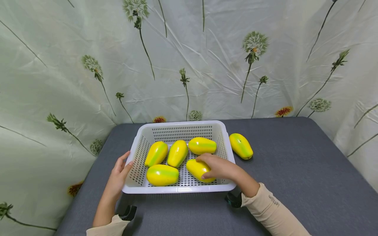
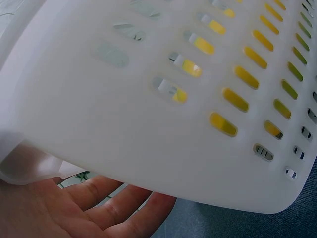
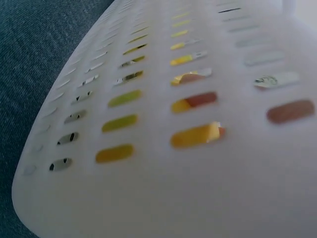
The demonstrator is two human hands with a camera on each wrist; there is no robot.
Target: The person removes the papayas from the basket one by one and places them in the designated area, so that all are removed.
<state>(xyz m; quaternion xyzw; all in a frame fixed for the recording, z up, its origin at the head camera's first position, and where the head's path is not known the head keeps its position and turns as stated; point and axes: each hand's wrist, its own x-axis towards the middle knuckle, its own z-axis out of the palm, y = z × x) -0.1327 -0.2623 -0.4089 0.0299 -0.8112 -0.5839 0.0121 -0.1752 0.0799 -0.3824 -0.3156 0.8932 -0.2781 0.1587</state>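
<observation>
The right hand (image 1: pixel 220 167) has its grip round a glossy yellow elongated fruit (image 1: pixel 195 168), thumb and fingers curled on either side of it, inside the near right part of a white perforated plastic basket (image 1: pixel 178 189). Whether that fruit touches the basket's floor cannot be told. The left hand (image 1: pixel 116 178) has a loose grip on the basket's left side, thumb over the rim and fingers along the outer wall. Four more glossy, green-streaked yellow fruits (image 1: pixel 162 175) lie in the basket: one at the far left, one just nearer, one in the middle, one at the far right. A yellow-and-green fruit (image 1: pixel 241 146) lies outside, just beside the basket's right wall, on the grey cloth-covered table (image 1: pixel 295 157). Both wrist views show yellow and green through the basket's wall; behind the table hangs a pale curtain (image 1: pixel 212 65) printed with dandelions
</observation>
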